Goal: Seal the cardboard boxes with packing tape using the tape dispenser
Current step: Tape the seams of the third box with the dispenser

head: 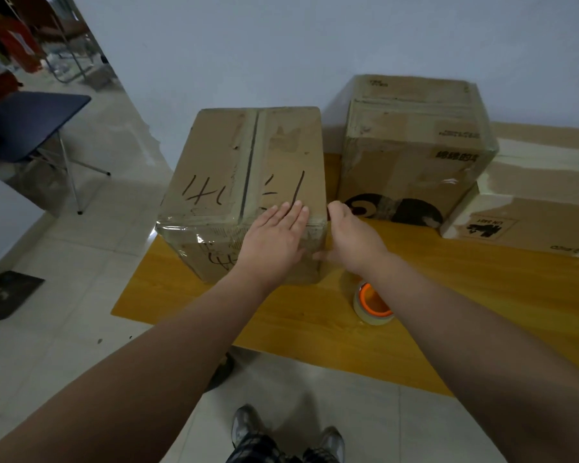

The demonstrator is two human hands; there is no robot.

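— On the wooden surface [281, 315] by the pale wall [315, 45]?
— Three cardboard boxes [244, 182]; both hands, left [271, 242] and right [351, 238], lie flat, fingers spread, holding the nearest. Tape roll [371, 304] just beside.

Bare forearms, no sleeves; plaid trousers [264, 451] and grey sneakers [244, 422].

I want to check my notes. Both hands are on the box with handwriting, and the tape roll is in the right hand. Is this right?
Not quite. In the head view the tape roll lies on the table, under the right forearm, not in the right hand. The rest holds: the left hand and the right hand are both on the box with handwriting.
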